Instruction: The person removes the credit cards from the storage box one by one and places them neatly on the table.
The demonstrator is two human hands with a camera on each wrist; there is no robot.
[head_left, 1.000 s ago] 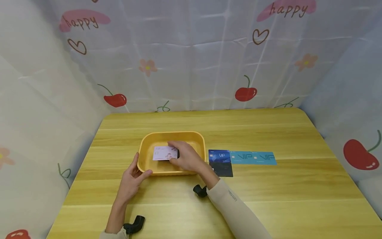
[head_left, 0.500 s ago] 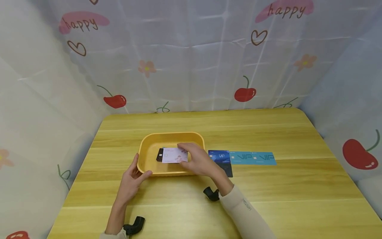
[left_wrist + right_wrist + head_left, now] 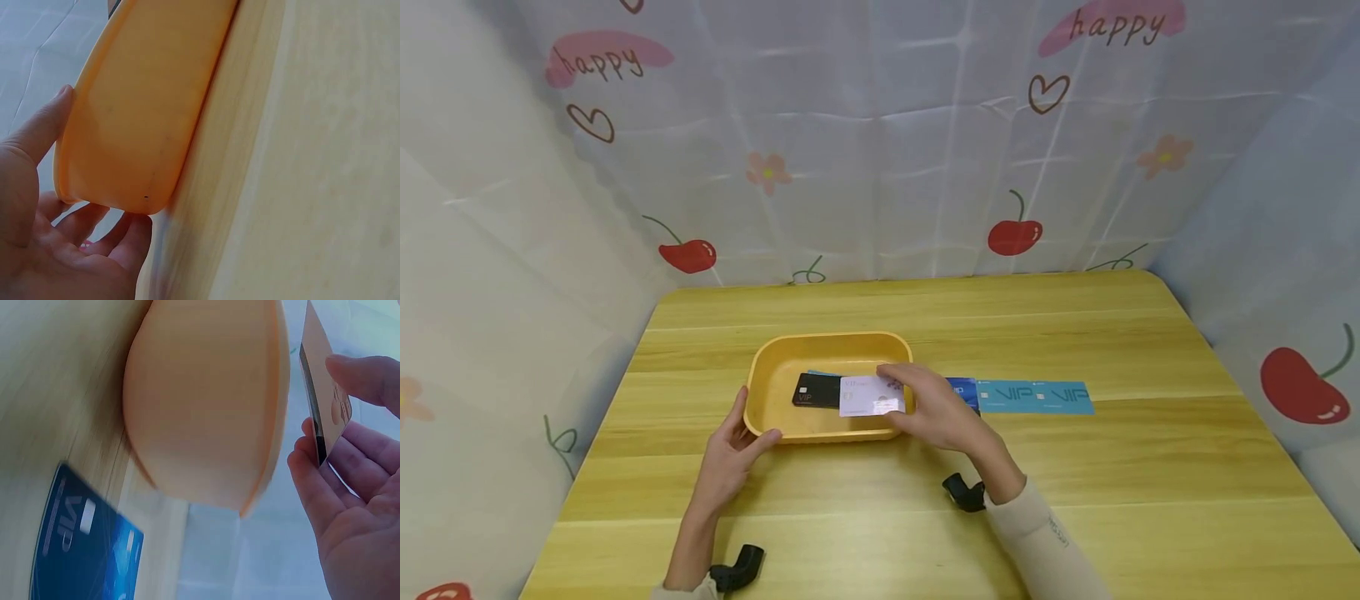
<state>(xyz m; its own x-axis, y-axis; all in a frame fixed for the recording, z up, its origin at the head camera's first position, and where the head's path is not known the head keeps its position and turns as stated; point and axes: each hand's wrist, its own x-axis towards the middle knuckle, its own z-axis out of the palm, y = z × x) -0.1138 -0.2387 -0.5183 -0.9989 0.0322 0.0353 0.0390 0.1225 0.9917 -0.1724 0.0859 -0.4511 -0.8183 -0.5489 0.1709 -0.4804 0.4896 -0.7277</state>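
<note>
My right hand (image 3: 942,410) pinches a white VIP card (image 3: 863,397) by its right end, above the right side of a yellow plastic tray (image 3: 766,415). In the right wrist view, the thumb lies on the card's face and the fingers are behind it; a dark strip shows along its back. Inside the tray lie a black VIP card (image 3: 813,392) and a light blue card (image 3: 820,372), mostly covered. My left hand (image 3: 727,463) grips the tray's near left corner, thumb on the rim and fingers round the outer wall.
Right of the tray, a dark blue VIP card (image 3: 965,387) and two light blue VIP cards (image 3: 1006,397) form a row on the wooden table (image 3: 850,517). A black card (image 3: 69,544) lies against the dark blue one. A printed curtain (image 3: 880,192) hangs behind.
My right hand has drawn the white card rightward across the tray, uncovering the black card and a strip of the light blue one. My left hand has stayed at the corner.
</note>
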